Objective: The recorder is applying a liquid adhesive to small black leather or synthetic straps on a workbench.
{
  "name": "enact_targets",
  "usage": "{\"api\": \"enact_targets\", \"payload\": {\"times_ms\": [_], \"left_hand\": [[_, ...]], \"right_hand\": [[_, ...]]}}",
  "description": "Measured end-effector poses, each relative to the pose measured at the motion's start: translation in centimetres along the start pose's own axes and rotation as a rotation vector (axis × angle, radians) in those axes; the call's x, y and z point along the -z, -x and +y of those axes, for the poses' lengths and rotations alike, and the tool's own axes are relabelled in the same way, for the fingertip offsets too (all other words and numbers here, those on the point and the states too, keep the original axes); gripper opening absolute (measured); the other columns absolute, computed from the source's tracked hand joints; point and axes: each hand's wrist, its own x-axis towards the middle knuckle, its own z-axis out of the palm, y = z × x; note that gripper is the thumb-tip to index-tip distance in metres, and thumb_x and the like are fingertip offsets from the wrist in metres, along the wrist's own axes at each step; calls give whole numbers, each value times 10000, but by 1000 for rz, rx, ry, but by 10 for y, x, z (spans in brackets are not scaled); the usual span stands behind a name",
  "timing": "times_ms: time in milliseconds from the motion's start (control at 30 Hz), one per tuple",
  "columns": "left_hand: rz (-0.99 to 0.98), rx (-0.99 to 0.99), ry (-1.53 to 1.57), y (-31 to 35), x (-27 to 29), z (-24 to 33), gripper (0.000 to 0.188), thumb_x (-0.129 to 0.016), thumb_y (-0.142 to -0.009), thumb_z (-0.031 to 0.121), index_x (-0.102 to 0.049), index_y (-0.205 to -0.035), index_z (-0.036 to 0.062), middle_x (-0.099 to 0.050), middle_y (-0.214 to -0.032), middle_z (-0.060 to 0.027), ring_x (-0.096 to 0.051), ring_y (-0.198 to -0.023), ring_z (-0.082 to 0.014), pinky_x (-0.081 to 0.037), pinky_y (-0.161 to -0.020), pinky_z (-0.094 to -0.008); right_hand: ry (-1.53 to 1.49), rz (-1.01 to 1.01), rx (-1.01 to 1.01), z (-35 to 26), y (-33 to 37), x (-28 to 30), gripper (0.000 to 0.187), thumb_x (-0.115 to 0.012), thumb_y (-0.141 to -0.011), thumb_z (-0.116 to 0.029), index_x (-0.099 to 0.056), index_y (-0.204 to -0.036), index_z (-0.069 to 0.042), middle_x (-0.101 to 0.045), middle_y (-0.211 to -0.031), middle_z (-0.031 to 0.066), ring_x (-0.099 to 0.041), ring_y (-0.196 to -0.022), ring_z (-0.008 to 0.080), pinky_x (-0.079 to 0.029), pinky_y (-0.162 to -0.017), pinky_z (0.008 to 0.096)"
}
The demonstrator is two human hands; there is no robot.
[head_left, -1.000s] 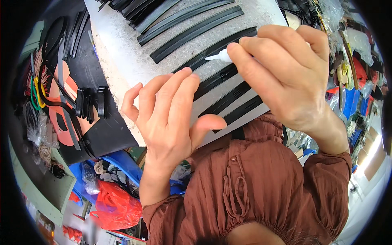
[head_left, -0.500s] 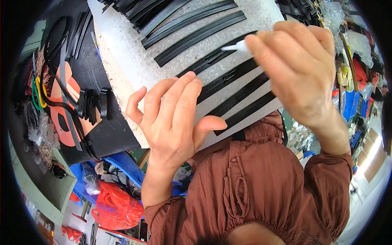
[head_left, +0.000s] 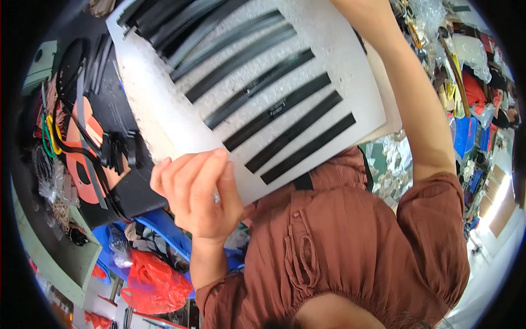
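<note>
My left hand (head_left: 197, 189) is at the near left edge of the pale board (head_left: 364, 104), its fingers curled in toward the thumb. What they hold, if anything, is hidden. My right hand (head_left: 359, 11) reaches past the top of the picture; only its wrist end shows, and its fingers are out of sight. Several flat black strips (head_left: 308, 131) lie spaced out in slanting rows on the board. Shiny wet-looking patches mark the middle of two strips, one of them the third strip from the near edge (head_left: 298, 98). More black strips (head_left: 164, 27) lie bunched at the board's far left.
Left of the board, a dark table (head_left: 150, 189) holds coral-coloured cut pieces (head_left: 87, 183), small black loops and yellow-handled scissors (head_left: 53, 134). Below it hang a red plastic bag (head_left: 156, 282) and blue containers. Clutter and clear plastic bags (head_left: 468, 57) crowd the right side.
My right hand, with a small white-tipped applicator, has gone from over the strips up beyond the picture's top. My left hand has drawn back from the strips and its spread fingers have curled.
</note>
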Motion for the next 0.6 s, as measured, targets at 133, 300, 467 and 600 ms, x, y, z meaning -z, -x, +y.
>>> {"api": "enact_targets", "payload": {"times_ms": [133, 300, 467, 600], "left_hand": [[-34, 101, 20, 21, 2, 17, 253, -768, -781, -65, -717, -1011, 29, -635, -848, -74, -564, -771, -247, -418, -815, -382], [-60, 108, -86, 39, -10, 37, 299, -877, -693, 127, -777, -975, 132, -611, -861, 18, -557, -744, -185, -372, -803, -353], [-65, 86, -189, 45, -19, 41, 289, -861, -751, 241, -785, -1016, 156, -605, -878, 32, -540, -790, -193, -350, -811, -364], [-84, 80, -238, 44, -19, 44, 258, -860, -759, 219, -771, -993, 157, -618, -891, 25, -547, -803, -194, -345, -829, -361]], "right_hand": [[104, 76, 96, 10, 14, -5, 313, -764, -876, -114, -639, -1136, 7, -702, -1016, 60, -636, -926, 102, -525, -790, 270], [371, -300, 212, -25, 121, 43, 281, -776, -834, -39, -727, -1110, -39, -706, -1123, 96, -656, -1015, 203, -498, -895, 298], [518, -149, 238, -37, 168, 18, 298, -810, -694, 2, -702, -957, -87, -685, -1078, 58, -609, -1030, 288, -463, -897, 397], [302, -153, 188, -31, 173, 21, 264, -779, -733, 66, -696, -954, -50, -676, -939, 73, -625, -911, 255, -490, -839, 345]]}}
